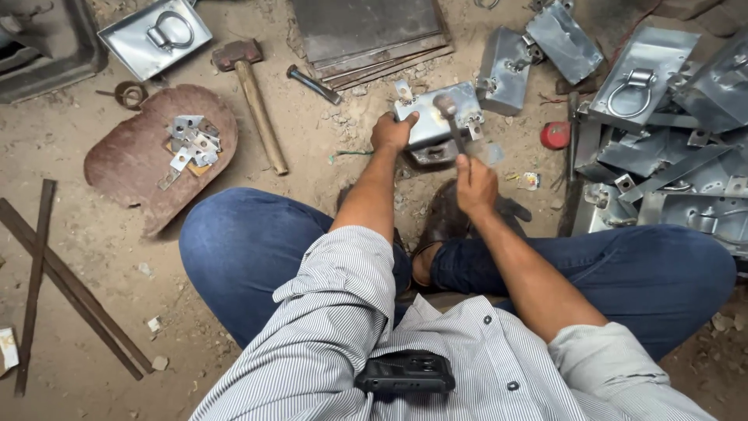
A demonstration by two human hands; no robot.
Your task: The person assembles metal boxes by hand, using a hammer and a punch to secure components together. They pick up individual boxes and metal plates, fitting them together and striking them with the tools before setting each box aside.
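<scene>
Clipped to the striped shirt at the bottom centre of the frame sits a small black device (405, 373), with blue-jeaned knees spread to either side. Up from there, the right hand (475, 185) is clenched around the handle of a small hammer (449, 117), whose head hangs just over a folded sheet-metal box (436, 117). The left hand (392, 131) grasps the left edge of that box, which rests on a block on the bare dirt floor (101, 257), centre of the frame, just above the feet.

Packed, dusty earth with small stones and scraps is the working surface. At upper left lie a larger wooden-handled hammer (253, 97), a punch (313, 84) and a finished metal tray with a ring (156, 35); a rusty curved plate (132, 168) at left carries small metal brackets (191, 144). Flat sheets (366, 31) are stacked at top centre. More boxes and cut pieces (662, 117) crowd the right side, with a red round thing (555, 135) beside them. Rusty bars (47, 273) lie at lower left.
</scene>
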